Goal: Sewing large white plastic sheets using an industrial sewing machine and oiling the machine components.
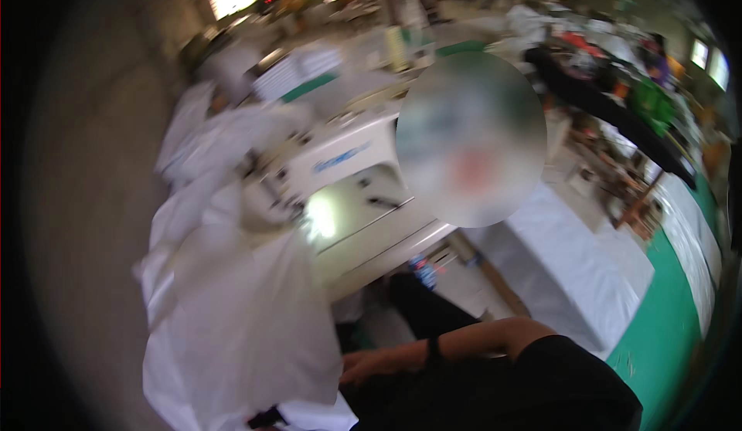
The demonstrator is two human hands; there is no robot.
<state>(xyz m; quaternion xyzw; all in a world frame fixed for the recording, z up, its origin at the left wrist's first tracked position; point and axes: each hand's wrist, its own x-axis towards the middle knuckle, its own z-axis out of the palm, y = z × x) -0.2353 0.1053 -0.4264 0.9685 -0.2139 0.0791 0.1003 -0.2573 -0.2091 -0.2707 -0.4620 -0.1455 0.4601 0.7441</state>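
A large sheet of white fabric [239, 315] drapes over the left end of a sewing machine [348, 157] and hangs down at the near left. My right hand [379, 364], below a dark wristband, lies low at the fabric's right edge; its fingertips are blurred and partly hidden, so its grip is unclear. Of my left arm only a black wristband [267, 417] and a sliver of skin show at the bottom edge, against the fabric. That hand's fingers are hidden. A bright lamp spot shines on the machine's bed [359, 207], by the needle area.
Right of the machine lies a stack of white material [556, 253] beside a green surface [665, 300]. A small blue-labelled object [423, 270] sits below the machine table's front edge. A blurred round patch hides part of the middle. A wall [93, 199] stands at left.
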